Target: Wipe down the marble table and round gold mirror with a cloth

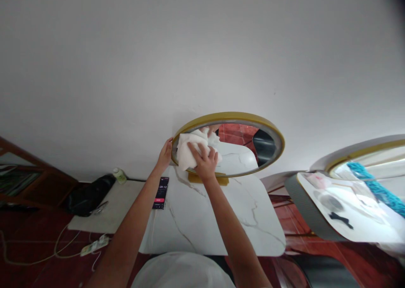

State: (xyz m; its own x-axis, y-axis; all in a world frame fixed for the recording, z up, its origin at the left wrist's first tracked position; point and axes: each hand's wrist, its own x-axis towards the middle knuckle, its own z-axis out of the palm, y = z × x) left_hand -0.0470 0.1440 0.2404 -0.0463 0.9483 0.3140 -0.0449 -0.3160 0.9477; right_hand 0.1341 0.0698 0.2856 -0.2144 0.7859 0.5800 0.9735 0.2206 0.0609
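Note:
An oval-looking mirror (236,159) in a gold frame stands on a gold base (224,180), on a white marble-patterned tabletop (215,220) against the wall. My left hand (165,153) grips the left edge of its frame, with the fingers partly hidden behind it. My right hand (205,162) presses a crumpled white cloth (190,152) to the left part of the glass, fingers spread over the fabric. The cloth, a chair and the red floor show as reflections in the mirror.
A phone (161,193) with a lit timer lies at the table's left side. To the left are a bottle (119,175), a black bag (90,195) and a power strip (95,245) with cables. Another table (335,224) with a mirror and blue fluffy item (376,188) stands right.

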